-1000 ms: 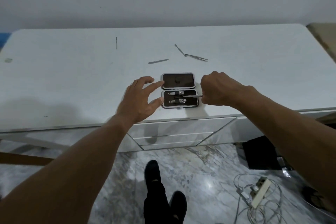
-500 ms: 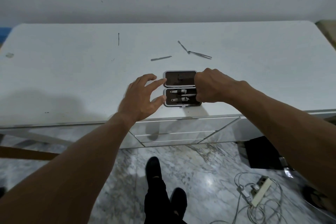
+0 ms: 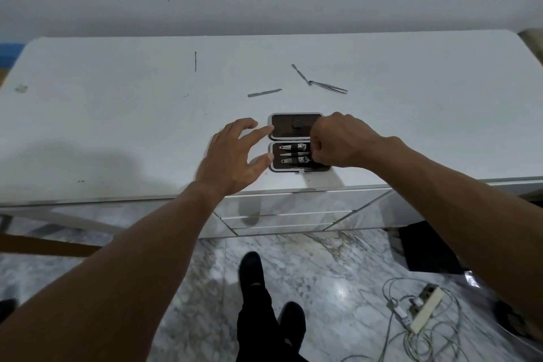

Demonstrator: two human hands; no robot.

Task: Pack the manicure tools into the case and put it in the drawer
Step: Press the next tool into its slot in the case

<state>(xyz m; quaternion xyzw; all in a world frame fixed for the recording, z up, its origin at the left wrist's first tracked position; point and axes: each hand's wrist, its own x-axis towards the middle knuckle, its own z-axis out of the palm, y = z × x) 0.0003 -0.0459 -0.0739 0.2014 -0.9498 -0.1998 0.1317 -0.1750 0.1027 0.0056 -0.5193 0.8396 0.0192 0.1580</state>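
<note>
The open case [image 3: 284, 128] lies at the desk's [image 3: 117, 132] front edge, midway along. The left hand [image 3: 232, 156] braces the case's left side with straight, spread fingers. The right hand [image 3: 340, 141] curls over the stowed clippers' [image 3: 301, 146] right ends; whether it pinches anything is hidden. A file [image 3: 264, 92] and tweezers [image 3: 330, 87] lie behind the case.

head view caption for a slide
Left hand steadies the open case while right hand presses a tool in; loose tools lie on the table.
</note>
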